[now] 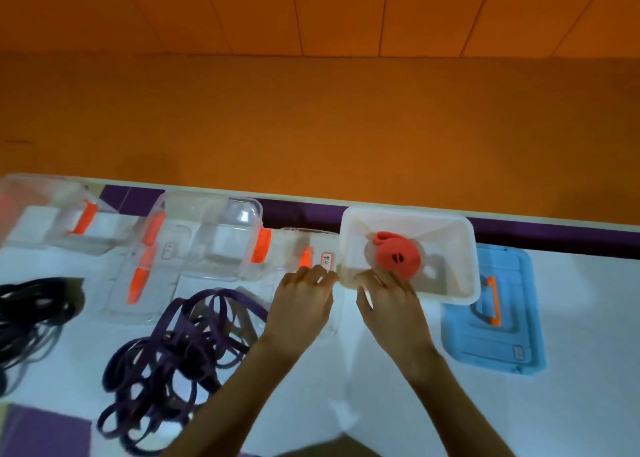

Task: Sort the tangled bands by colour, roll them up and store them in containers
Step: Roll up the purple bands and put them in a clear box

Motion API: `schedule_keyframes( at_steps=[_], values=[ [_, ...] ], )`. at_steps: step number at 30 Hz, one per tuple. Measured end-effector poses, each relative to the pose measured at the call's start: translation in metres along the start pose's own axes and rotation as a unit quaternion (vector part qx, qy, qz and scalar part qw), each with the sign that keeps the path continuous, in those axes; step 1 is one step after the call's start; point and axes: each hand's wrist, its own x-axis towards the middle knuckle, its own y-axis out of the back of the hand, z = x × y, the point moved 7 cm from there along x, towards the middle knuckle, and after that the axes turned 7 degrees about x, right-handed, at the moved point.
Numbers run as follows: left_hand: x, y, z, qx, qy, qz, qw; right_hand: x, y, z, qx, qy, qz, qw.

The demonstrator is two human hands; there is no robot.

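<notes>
Head, three containers (pixel 464 248), one red roll (pixel 398 255) (inside rightmost)

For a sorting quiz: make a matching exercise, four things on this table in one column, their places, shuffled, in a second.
Things:
1. red roll
2. purple bands
3. black bands
4. blue lid

Places:
A. at the table's left edge
B. inside the white box
C. right of the white box
D. in front of the clear boxes

Pairs: 1-B, 2-D, 3-A, 4-C.
</notes>
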Motion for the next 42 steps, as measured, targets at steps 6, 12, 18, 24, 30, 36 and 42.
schedule_keyframes(
  at_steps=[6, 12, 18, 24, 30, 36, 42],
  values=[
    [-0.096, -0.030, -0.096, 0.019, 0.038, -0.048, 0.998, -0.050, -0.100, -0.079, 0.034, 0.030, -0.157, 0.987],
    [-0.192, -0.060, -0.217, -0.061, 0.105, -0.070, 0.990, -0.103, -0.220, -0.105, 0.186, -0.182, -0.327, 0.909],
    [-0.254, -0.095, -0.296, -0.096, 0.153, -0.106, 0.978, -0.115, -0.267, -0.140, 0.323, -0.330, -0.241, 0.854],
    [-0.287, -0.144, -0.340, -0.092, 0.225, -0.216, 0.946, -0.119, -0.287, -0.164, 0.268, -0.352, -0.180, 0.878],
    [-0.278, -0.158, -0.360, -0.152, 0.210, -0.162, 0.952, -0.111, -0.255, -0.170, 0.354, -0.357, -0.055, 0.863],
    [-0.267, -0.163, -0.365, -0.184, 0.201, -0.127, 0.954, -0.099, -0.196, -0.203, 0.340, -0.235, 0.020, 0.910],
    [-0.262, -0.139, -0.364, -0.056, 0.224, -0.182, 0.956, -0.085, -0.144, -0.263, 0.247, -0.049, 0.052, 0.966]
  ],
)
